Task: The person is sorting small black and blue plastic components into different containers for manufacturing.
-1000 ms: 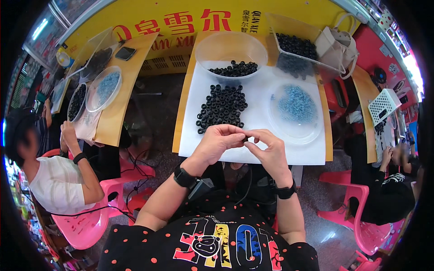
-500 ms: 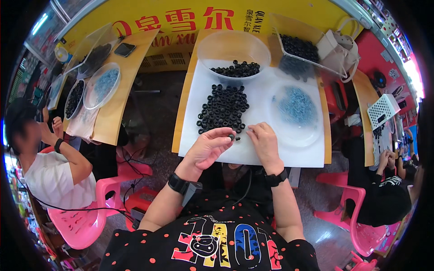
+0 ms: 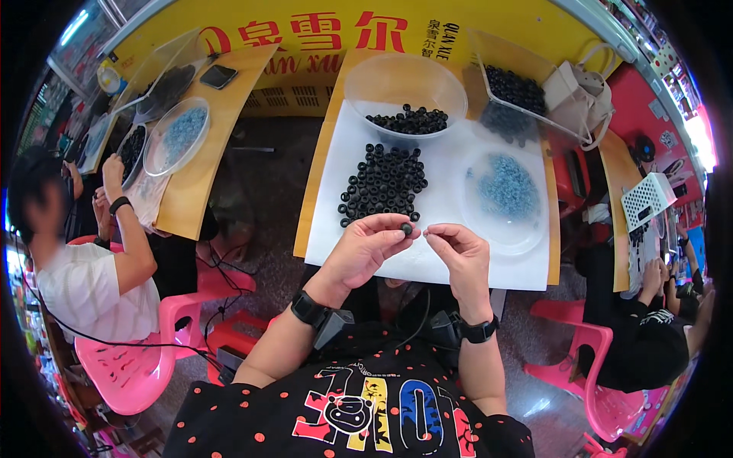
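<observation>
The left hand (image 3: 366, 244) was raised just above the near edge of the counter (image 3: 324, 179), its fingers curled in and pinching a small black ring (image 3: 407, 228) between thumb and fingertip. The ring sat at the very tip of that hand, on its right side, facing the other hand. The right hand (image 3: 460, 256) was held level with it, just beside it but apart from the ring, with thumb and forefinger pressed together at the tips; whether something tiny was caught between them could not be told. A narrow gap lay between the two sets of fingertips.

Both hands hovered over a white sheet (image 3: 443, 191) that covered the counter. Just beyond the left hand, on the sheet, lay a loose pile of black rings (image 3: 383, 183). Farther back stood a clear round bowl (image 3: 405, 84) holding more black rings. To the right of the pile, near the right hand, sat a clear shallow dish (image 3: 504, 200) with small blue pieces in it. At the far right corner stood a clear rectangular tub (image 3: 510, 85) with dark rings inside.

Each wrist wore a black band. To the left, another person in a white shirt (image 3: 92, 286) sat on a pink chair (image 3: 137, 359) at a neighbouring counter.
</observation>
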`<state>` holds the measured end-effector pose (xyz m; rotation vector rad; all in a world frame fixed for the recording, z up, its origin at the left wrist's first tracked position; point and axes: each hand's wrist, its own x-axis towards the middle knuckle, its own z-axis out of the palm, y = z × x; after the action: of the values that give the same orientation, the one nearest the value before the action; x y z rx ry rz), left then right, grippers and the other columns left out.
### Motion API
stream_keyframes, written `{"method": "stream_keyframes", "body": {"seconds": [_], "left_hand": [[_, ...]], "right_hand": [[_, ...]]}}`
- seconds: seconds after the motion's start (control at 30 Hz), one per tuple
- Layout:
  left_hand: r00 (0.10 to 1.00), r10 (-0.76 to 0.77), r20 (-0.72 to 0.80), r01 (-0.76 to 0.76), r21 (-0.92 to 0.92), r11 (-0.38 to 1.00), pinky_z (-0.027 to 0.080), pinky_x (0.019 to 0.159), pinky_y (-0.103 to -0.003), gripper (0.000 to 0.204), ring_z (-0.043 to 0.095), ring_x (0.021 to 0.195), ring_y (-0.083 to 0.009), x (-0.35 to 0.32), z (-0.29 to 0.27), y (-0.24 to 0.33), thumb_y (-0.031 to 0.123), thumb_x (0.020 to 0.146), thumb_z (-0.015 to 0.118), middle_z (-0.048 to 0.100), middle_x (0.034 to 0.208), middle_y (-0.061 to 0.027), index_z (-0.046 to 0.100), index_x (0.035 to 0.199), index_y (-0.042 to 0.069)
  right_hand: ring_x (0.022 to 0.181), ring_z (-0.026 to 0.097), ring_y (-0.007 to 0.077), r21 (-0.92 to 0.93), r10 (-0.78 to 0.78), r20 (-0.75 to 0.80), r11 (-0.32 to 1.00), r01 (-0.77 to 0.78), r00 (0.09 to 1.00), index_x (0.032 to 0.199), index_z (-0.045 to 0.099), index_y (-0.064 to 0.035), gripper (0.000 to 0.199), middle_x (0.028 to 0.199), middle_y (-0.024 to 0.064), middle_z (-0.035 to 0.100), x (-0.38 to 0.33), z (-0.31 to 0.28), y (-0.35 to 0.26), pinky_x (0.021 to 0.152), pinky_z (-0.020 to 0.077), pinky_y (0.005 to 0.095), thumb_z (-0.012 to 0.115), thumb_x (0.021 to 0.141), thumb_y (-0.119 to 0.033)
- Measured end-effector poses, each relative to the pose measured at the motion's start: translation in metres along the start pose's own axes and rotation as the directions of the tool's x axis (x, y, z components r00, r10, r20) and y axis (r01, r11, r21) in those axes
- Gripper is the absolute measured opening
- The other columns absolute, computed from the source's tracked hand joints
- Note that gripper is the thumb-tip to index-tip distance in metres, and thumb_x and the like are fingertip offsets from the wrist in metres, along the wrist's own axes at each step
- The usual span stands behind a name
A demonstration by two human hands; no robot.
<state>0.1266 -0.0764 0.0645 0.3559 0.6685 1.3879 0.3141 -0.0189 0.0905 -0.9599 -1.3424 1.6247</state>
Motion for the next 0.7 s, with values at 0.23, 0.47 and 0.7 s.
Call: {"method": "stream_keyframes", "body": {"seconds": [0.23, 0.47, 0.7], "left_hand": [[0.995, -0.087, -0.044, 0.080, -0.149, 0.986, 0.055, 0.096, -0.031, 0.030, 0.068, 0.104, -0.0224, -0.003, -0.001, -0.006, 0.002, 0.092, 0.064, 0.069, 0.106, -0.0105, 0.061, 0.122, 0.000], [0.997, -0.057, -0.052, 0.056, -0.014, 0.998, 0.055, 0.090, -0.032, 0.027, 0.069, 0.096, -0.0206, -0.003, 0.001, -0.008, 0.003, 0.090, 0.069, 0.069, 0.105, -0.0096, 0.065, 0.116, 0.000], [0.998, -0.036, -0.046, 0.038, 0.051, 0.998, 0.057, 0.090, -0.034, 0.020, 0.069, 0.097, -0.0196, -0.005, -0.004, -0.011, 0.002, 0.090, 0.068, 0.070, 0.107, -0.0110, 0.068, 0.111, 0.001]], "right_hand": [[0.090, 0.067, 0.0135, 0.082, 0.001, -0.060, 0.997, 0.004, 0.998, 0.103, 0.070, 0.0046, 0.015, 0.096, 0.0100, 0.072, -0.008, 0.010, -0.003, 0.084, 0.0517, 0.0235, 0.069, 0.087, 0.004], [0.084, 0.063, 0.0093, -0.094, -0.134, -0.071, 0.987, 0.127, 0.989, 0.101, 0.073, 0.0019, 0.015, 0.099, 0.0070, 0.071, -0.012, 0.014, 0.005, 0.075, 0.0501, 0.0220, 0.071, 0.087, 0.001], [0.083, 0.062, 0.0125, -0.341, -0.322, -0.041, 0.894, 0.290, 0.946, 0.102, 0.073, -0.0008, 0.019, 0.098, 0.0088, 0.069, -0.013, 0.024, 0.002, 0.074, 0.0499, 0.0251, 0.073, 0.083, 0.002]]}}
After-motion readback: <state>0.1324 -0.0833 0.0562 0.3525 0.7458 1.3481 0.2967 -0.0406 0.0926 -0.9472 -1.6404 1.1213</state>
